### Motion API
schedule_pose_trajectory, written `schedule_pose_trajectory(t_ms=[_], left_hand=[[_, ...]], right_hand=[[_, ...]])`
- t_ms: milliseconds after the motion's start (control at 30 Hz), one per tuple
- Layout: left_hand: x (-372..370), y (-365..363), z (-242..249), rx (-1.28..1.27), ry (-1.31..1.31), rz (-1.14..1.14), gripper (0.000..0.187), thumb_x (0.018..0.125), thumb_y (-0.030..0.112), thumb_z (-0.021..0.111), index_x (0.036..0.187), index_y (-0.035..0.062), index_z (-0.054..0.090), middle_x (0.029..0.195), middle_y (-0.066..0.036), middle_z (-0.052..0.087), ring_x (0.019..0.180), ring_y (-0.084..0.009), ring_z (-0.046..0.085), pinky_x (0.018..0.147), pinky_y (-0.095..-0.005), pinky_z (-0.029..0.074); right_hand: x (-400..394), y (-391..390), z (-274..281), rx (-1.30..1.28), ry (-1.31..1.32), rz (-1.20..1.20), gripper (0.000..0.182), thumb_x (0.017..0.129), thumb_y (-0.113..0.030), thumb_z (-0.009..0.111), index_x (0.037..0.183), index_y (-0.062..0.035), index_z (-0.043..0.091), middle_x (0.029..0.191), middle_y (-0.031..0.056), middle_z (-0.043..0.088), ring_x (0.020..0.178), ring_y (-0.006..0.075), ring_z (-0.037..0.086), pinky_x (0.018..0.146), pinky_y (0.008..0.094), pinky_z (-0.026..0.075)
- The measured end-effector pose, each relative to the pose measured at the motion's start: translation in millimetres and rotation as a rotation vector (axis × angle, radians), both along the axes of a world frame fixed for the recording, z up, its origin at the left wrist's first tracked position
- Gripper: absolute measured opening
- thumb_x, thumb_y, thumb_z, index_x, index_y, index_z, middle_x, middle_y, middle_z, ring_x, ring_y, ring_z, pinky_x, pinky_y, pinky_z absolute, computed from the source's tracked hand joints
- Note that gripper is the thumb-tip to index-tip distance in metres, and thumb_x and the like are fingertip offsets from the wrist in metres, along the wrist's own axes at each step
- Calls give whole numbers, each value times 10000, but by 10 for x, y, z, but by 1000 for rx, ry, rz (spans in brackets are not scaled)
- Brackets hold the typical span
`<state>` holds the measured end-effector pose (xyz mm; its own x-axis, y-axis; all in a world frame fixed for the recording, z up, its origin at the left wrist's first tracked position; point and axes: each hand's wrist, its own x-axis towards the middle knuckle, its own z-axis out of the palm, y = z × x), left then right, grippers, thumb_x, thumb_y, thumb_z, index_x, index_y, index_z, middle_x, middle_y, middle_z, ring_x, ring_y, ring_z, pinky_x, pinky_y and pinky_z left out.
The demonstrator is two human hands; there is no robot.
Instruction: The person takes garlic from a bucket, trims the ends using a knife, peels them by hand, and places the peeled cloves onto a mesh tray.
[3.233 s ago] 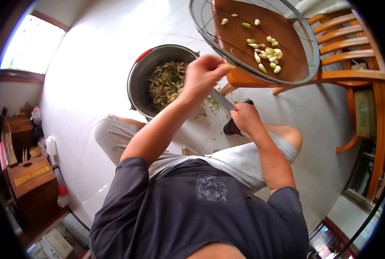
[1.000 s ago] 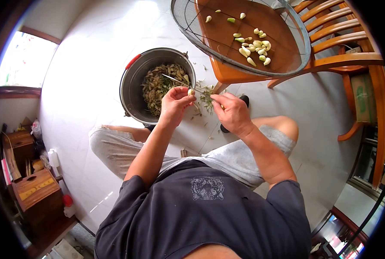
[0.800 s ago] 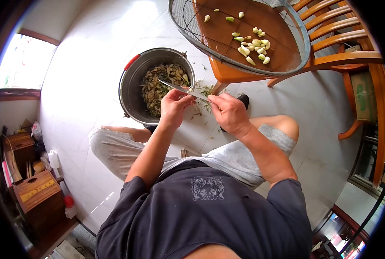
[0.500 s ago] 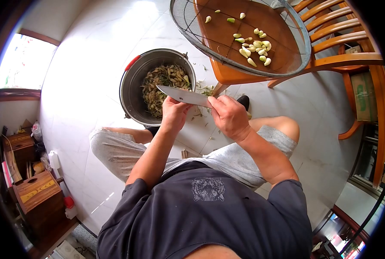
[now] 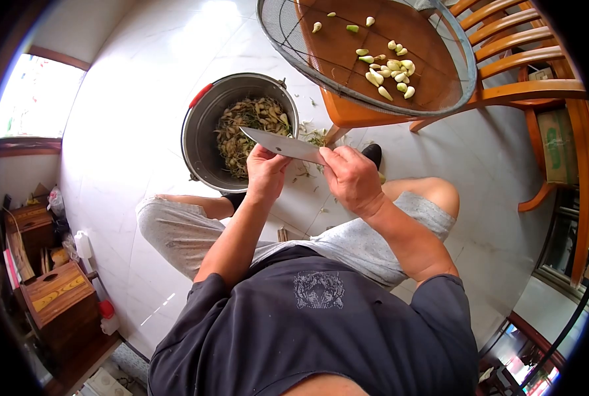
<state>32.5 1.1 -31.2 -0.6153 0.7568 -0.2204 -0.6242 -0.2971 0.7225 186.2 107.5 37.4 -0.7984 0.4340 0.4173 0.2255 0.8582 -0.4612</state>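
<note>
My right hand [image 5: 354, 179] is closed around the handle end of a broad-bladed kitchen knife [image 5: 286, 145], whose tip points left. My left hand [image 5: 267, 173] is pinched just under the blade; whatever its fingers hold is hidden by the knife. Beyond the hands stands a metal bucket [image 5: 194, 148] with a red handle grip. It holds a heap of unpeeled bulbs with roots and stems [image 5: 249, 125], which look like small onions or garlic. Pale trimmed bulbs [image 5: 395, 69] lie in a round mesh sieve [image 5: 281, 49].
The sieve rests on the seat of a wooden chair [image 5: 347, 109] at the upper right. Scraps of peel and stem [image 5: 315, 138] litter the tiled floor by the bucket. A wooden box [image 5: 60, 294] stands at the far left, and a carton [image 5: 558, 148] at the right.
The hands and knife keep nearly the same pose, with only a very slight shift. The view has moved a little; bucket and sieve contents look the same.
</note>
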Motion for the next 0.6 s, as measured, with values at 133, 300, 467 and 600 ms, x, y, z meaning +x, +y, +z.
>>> schedule_pose_trajectory(t_ms=[133, 300, 467, 600], left_hand=[[5, 8, -14, 8, -1, 24, 215, 757, -126, 615, 923, 9, 603, 935, -92, 639, 862, -196, 630, 786, -316, 507], [-8, -14, -89, 79, -85, 13, 177, 786, -97, 622, 926, 8, 594, 909, -85, 644, 849, -172, 623, 774, -280, 504], [34, -4, -66, 109, -174, -31, 162, 803, -58, 627, 945, 17, 602, 902, -83, 644, 816, -160, 613, 755, -263, 500], [71, 45, 192, 80, -229, -101, 170, 839, -5, 613, 1008, 5, 597, 900, -90, 638, 782, -150, 606, 734, -255, 515]], right_hand=[[9, -9, -17, -13, 7, 11, 249, 716, -64, 648, 961, -51, 603, 714, 66, 519, 674, 240, 571, 591, 341, 483], [44, -26, -7, -29, -3, 16, 280, 709, -56, 646, 983, -42, 590, 720, 77, 523, 676, 248, 573, 594, 343, 480], [87, -26, -90, -19, 1, 2, 293, 717, -41, 633, 1005, -45, 584, 717, 82, 528, 662, 255, 576, 579, 351, 480], [160, 22, -158, -140, -75, -63, 234, 764, -10, 614, 998, -7, 606, 755, 127, 590, 674, 289, 592, 605, 361, 486]])
